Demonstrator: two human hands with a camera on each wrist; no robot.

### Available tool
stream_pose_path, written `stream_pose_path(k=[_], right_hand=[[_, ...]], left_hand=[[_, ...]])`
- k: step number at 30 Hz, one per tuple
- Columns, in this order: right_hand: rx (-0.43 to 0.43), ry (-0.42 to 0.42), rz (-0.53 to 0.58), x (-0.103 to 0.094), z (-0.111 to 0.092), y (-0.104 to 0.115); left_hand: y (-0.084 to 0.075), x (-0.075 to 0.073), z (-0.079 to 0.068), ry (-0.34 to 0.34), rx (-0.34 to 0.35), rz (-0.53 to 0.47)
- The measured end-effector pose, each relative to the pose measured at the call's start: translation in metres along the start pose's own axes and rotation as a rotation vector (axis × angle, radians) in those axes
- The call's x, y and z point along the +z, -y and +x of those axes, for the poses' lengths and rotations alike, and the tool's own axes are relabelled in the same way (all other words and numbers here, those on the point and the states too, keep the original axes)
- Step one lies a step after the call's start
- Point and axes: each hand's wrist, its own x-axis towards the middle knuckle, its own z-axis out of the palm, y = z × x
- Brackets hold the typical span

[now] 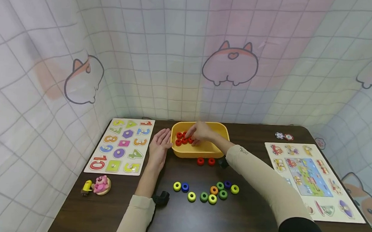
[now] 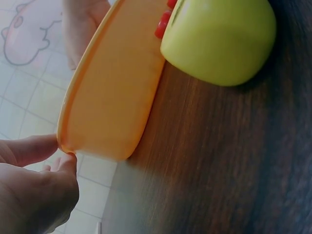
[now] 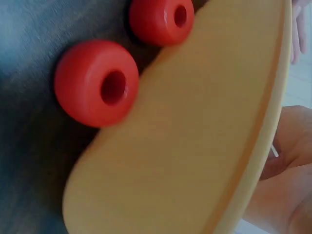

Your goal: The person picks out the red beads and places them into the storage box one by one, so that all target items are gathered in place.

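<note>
A yellow tray stands at the back of the table, with several red ring beads in its left half. My right hand reaches down into the tray, index finger and thumb around one red bead. In the right wrist view the tray wall hides its fingertips. At the tray's left end is my left hand, fingers extended, thumb touching the rim. The left wrist view shows that hand right at the rim. Two more red beads lie just in front of the tray.
Yellow, green, blue and orange ring beads lie scattered mid-table. A number puzzle board and small toy figures are at the left. A picture puzzle board and two poker chips lie at the right.
</note>
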Motion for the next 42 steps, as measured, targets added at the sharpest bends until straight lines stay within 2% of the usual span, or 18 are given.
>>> stream_pose_path(k=[3,6,10,14,18,22,25,28,31,33,38,42], right_hand=[[-0.036,-0.021,-0.015,-0.001,-0.009,0.0],[-0.089,-0.041,-0.021,-0.009,-0.027,0.007],[-0.166,-0.023,-0.051,-0.021,-0.063,0.02],[-0.228,0.034,-0.138,-0.026,-0.102,0.024],[-0.2,0.095,-0.228,-0.024,-0.134,0.012],[-0.179,0.129,-0.415,-0.017,-0.155,-0.009],[-0.201,0.118,-0.528,-0.01,-0.162,-0.024],[-0.208,0.067,-0.547,-0.003,-0.164,-0.033],[-0.2,0.013,-0.513,0.003,-0.162,-0.038],[-0.172,0.008,-0.441,0.006,-0.158,-0.04],[-0.078,0.049,-0.139,0.015,-0.143,-0.046],[-0.061,0.099,-0.033,0.011,-0.141,-0.043]], left_hand=[[0.003,0.002,0.0,0.0,-0.002,0.006],[0.003,0.003,0.0,-0.006,-0.002,0.022],[0.003,0.002,0.0,-0.014,-0.001,0.034],[0.001,0.001,0.002,-0.016,-0.007,0.02],[-0.001,0.0,0.003,-0.008,-0.004,0.012],[0.0,0.001,0.001,-0.009,-0.009,0.018],[0.001,0.001,0.0,-0.006,-0.009,0.018],[0.001,0.002,0.0,0.006,0.004,0.018],[-0.001,0.003,0.0,0.02,0.01,0.016],[-0.002,0.003,0.0,0.023,0.011,0.021],[-0.003,0.001,0.001,0.004,0.009,0.01],[0.0,0.002,-0.001,0.0,-0.007,0.008]])
